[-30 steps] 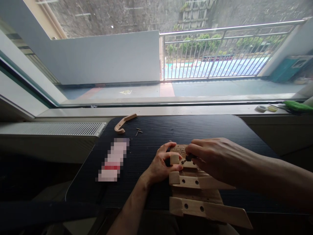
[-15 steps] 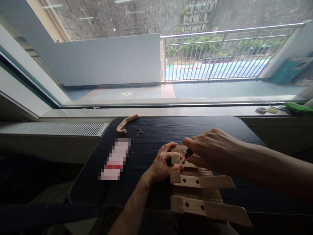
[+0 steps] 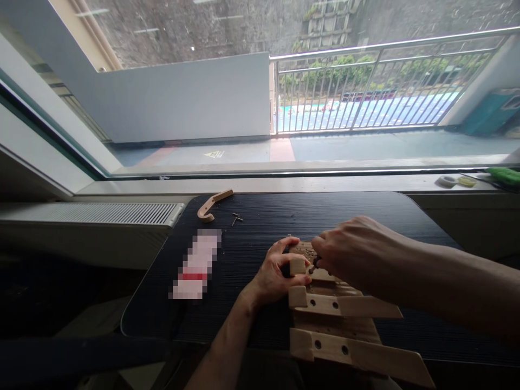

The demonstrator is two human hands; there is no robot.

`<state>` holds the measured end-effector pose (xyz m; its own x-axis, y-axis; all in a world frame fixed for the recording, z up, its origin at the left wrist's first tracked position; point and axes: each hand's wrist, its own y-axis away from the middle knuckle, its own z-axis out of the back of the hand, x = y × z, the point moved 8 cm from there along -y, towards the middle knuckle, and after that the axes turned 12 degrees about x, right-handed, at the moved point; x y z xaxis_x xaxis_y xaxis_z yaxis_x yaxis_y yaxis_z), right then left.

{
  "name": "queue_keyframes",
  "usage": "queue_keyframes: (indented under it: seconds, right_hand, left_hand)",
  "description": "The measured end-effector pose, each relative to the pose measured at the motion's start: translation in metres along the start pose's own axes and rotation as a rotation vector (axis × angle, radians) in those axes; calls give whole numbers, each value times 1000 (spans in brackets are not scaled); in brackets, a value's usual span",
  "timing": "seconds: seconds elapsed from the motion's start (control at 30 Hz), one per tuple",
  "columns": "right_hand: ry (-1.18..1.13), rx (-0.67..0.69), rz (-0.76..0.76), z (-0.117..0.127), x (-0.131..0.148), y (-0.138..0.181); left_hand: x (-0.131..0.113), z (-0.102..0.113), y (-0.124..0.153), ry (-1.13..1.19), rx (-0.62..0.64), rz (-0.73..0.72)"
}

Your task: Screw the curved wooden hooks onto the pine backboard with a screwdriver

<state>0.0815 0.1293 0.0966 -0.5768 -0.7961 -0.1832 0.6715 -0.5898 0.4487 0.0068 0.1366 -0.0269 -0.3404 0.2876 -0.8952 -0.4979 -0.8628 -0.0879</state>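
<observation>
My left hand (image 3: 278, 273) is closed around the curled end of a wooden hook (image 3: 298, 266) at the far part of a wooden board (image 3: 337, 325). Just to its right, my right hand (image 3: 359, 246) grips a screwdriver (image 3: 312, 268). Fingers hide most of its dark handle, and the tip points down at that hook. Nearer to me, a second wooden hook (image 3: 368, 306) and a third wooden hook (image 3: 384, 357) lie across the board, each with two dark screw holes. Whether screws sit inside them I cannot tell.
On the black table (image 3: 244, 254), a loose wooden hook (image 3: 209, 207) lies at the far left beside several screws (image 3: 236, 218). A blurred pink-and-white packet (image 3: 197, 265) is nearer. Rolls of tape (image 3: 447, 181) and a green item (image 3: 504, 176) rest on the windowsill (image 3: 284, 184).
My right hand has turned over the screwdriver, so less of its handle shows. My left hand keeps its grip on the hook. The whole view has shifted slightly.
</observation>
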Motion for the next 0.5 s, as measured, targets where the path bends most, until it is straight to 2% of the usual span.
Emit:
queue_keyframes:
  seconds: [0.17,0.27,0.43,0.5]
  right_hand:
    - [34,61,-74,-5,-5,1]
    - [2,6,-41,1,-3,4]
    - [-3,-81,98,0,5,4]
    - [-38,-185,100,3,3,3]
  left_hand:
    - [0,-1,2,5,2,3]
    - [1,-1,2,6,-9,15]
    - [1,0,1,-2,-1,8]
    - [2,1,1,-5,-7,9]
